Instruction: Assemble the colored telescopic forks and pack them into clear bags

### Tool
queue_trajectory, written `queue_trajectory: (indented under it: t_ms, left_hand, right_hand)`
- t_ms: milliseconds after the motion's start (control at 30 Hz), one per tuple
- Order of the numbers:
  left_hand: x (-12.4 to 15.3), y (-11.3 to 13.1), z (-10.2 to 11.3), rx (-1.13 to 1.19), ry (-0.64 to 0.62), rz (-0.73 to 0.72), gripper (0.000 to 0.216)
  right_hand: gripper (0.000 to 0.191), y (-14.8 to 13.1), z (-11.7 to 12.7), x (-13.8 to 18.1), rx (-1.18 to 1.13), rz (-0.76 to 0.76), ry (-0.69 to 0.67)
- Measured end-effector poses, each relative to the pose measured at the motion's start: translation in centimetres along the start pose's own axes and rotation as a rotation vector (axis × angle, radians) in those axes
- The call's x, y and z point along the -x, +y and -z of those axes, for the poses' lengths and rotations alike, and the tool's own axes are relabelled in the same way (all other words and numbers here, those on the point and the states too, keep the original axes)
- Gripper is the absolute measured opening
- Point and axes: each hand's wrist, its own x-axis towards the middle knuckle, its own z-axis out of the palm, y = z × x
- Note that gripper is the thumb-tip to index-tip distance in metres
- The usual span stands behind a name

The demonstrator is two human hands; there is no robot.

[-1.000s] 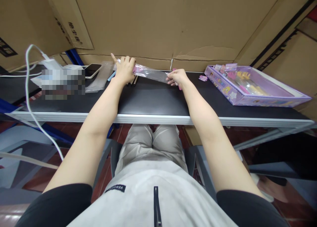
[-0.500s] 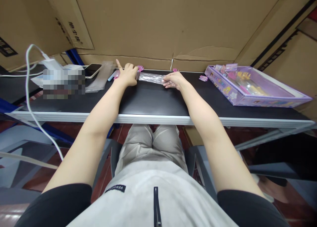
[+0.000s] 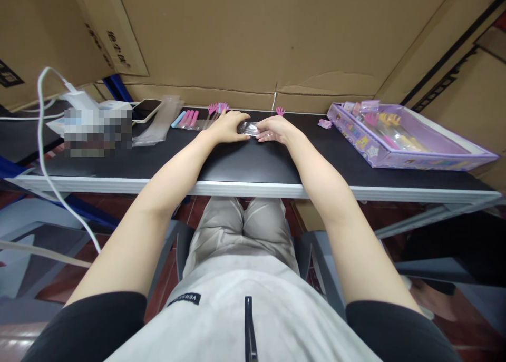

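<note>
My right hand [image 3: 274, 129] pinches the right end of a clear plastic sleeve [image 3: 249, 129] lying on the black table. Opposite it, my left hand [image 3: 228, 126] curves over the sleeve's left part, thumb and fingers apart. A pink claw head [image 3: 280, 111], like that of a back scratcher, shows just behind my right hand. Left of my left hand lie several back scratchers with pink claw heads [image 3: 213, 108] and pink handles [image 3: 191, 118], plus a light blue handle [image 3: 178, 119]. My left hand and forearm partly cover them.
On the right stands a purple display box [image 3: 411, 159] holding several claw-headed items. A small pink packet [image 3: 324, 124] lies beside it. To the left are flat clear bags [image 3: 156, 125], a phone [image 3: 146, 110] and a white cable [image 3: 45, 140]. Cardboard [image 3: 253, 40] walls the back.
My left hand has moved right along the sleeve, toward my right hand, uncovering the pink handles and claw heads. My right hand stays almost in place.
</note>
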Motion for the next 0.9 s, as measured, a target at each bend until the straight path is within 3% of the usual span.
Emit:
queue_trajectory:
  t_ms: [500, 900]
  left_hand:
    - [-0.4, -0.6, -1.5, -0.154, 0.073, -0.012, 0.055]
    - [-0.2, 0.4, -1.0, -0.174, 0.05, 0.005, 0.044]
  right_hand:
    - [0.017, -0.9, 0.2, 0.6, -0.063, -0.034, -0.108]
    - [0.023, -0.8, -0.2, 0.8, -0.019, -0.007, -0.051]
